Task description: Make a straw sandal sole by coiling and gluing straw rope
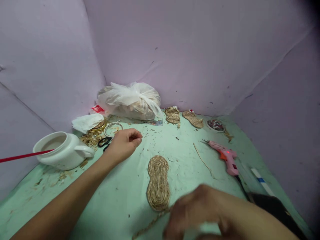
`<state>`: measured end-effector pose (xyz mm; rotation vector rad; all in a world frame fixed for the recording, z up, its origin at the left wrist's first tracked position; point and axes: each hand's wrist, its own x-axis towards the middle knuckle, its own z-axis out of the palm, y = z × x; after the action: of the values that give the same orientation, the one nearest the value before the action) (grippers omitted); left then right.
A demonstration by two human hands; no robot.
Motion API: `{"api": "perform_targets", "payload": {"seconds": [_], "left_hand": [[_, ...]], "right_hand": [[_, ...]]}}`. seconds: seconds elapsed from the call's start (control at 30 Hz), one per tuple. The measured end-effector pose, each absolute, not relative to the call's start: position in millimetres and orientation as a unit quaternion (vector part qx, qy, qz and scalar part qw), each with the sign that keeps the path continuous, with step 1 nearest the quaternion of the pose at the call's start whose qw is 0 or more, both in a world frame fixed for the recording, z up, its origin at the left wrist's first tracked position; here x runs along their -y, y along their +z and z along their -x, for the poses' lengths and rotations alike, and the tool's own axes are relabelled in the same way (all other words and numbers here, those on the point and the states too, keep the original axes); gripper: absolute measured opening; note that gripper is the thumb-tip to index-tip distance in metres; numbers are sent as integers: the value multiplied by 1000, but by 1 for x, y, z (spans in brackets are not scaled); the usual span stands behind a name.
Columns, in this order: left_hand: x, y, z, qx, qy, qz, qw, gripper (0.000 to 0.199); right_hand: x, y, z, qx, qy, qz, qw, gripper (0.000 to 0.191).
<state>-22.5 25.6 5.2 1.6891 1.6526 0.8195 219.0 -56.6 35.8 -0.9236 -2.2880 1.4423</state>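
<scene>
A shoe-shaped sole of coiled, braided straw cord (pixel 158 183) lies flat in the middle of the green table. From its near end a loose braid (pixel 150 226) runs towards the table's front. My right hand (pixel 197 208) is beside the sole's near end, over part of the braid. Motion smears its fingers, so a grip on the braid cannot be made out. Beyond the sole to the left, my left hand (pixel 126 141) has its fingers curled and thumb pressed in; whatever they hold, if anything, is hidden. Black-handled scissors (pixel 104 142) lie right behind that wrist.
A pink glue gun (pixel 226 156) with a lit red light lies at right, near a thin straw strand (pixel 203 160). Small straw sandals (pixel 192 119), a bead dish (pixel 215 125) and a tied plastic bag (pixel 130 101) line the back. A white pot (pixel 62 150) stands left.
</scene>
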Motion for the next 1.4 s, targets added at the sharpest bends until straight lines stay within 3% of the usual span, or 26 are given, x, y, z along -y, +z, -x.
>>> {"api": "perform_targets", "payload": {"seconds": [0.1, 0.23, 0.37, 0.5, 0.6, 0.7, 0.8, 0.87, 0.97, 1.1, 1.23, 1.4], "left_hand": [[-13, 10, 16, -555, 172, -737, 346, 16], [26, 12, -3, -437, -18, -831, 345, 27], [65, -9, -29, -415, 21, -863, 287, 35], [73, -19, -34, -394, 35, -893, 212, 40], [62, -6, -21, -410, 23, -891, 192, 30], [46, 13, -10, -446, 33, -870, 208, 20], [31, 23, -9, -473, 79, -836, 265, 23], [23, 23, -10, -479, 115, -816, 301, 24], [13, 18, -9, -485, 156, -773, 378, 27], [0, 12, -1, -501, 219, -682, 486, 32], [-11, 9, 9, -551, 265, -617, 495, 33], [-10, 13, 12, -554, 227, -623, 503, 33]], "right_hand": [[42, 35, -230, 801, 379, 431, 169, 19], [37, 21, -222, 837, 266, 478, 6, 18], [45, 6, -195, 851, 198, 465, -144, 25], [47, 0, -184, 861, 150, 445, -193, 19], [46, 4, -194, 861, 198, 447, -140, 19], [42, 12, -202, 858, 259, 444, 8, 22], [33, 15, -199, 837, 292, 431, 166, 27], [26, 12, -195, 825, 300, 423, 226, 25], [14, 2, -194, 807, 311, 447, 228, 18], [4, -14, -199, 754, 339, 512, 234, 28], [2, -19, -201, 728, 366, 521, 254, 27], [3, -16, -199, 741, 331, 526, 253, 26]]}}
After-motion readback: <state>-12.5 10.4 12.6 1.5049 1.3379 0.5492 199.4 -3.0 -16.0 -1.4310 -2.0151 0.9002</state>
